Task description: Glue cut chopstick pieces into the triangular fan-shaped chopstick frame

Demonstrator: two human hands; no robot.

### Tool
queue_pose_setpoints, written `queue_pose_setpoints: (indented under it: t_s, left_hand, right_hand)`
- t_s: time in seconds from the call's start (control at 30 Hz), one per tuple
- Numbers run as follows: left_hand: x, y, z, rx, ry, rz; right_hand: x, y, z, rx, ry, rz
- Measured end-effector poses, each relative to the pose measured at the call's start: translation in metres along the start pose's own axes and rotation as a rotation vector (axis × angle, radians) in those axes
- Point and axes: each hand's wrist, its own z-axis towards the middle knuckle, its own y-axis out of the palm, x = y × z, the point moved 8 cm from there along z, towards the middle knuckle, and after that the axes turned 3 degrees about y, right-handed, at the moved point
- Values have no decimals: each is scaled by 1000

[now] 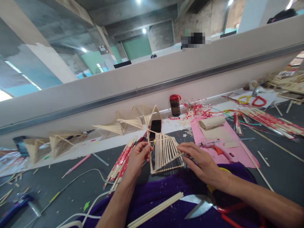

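While both hands hold it at the near edge of the table (71,177), the frame (165,152) looks largely built. A row of slats already lies across its rails, about a dozen, though too close-set to count surely. By my judgement only its right end is unfinished. The left hand (139,156) pinches the left upright stick between thumb and fingers. The right hand (201,163) has its fingertips closed on the frame's right end. One glue gun (213,146) lies on one pink sheet (239,152) just right of the frame. Along the far edge stand five finished frames (130,122), as far as I can count, with one phone (155,126) and one jar (175,105). One bundle of wrapped sticks (120,164) lies left of the frame.
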Motion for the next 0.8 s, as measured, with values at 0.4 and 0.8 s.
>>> queue_pose_setpoints:
  t_s: [0.4, 0.8]
  left_hand:
    - [-25, 20, -1, -166, -192, -91]
    - [-41, 35, -9, -277, -392, -352]
  right_hand:
    - [14, 1, -2, 14, 53, -61]
    - [20, 1, -4, 1, 90, -89]
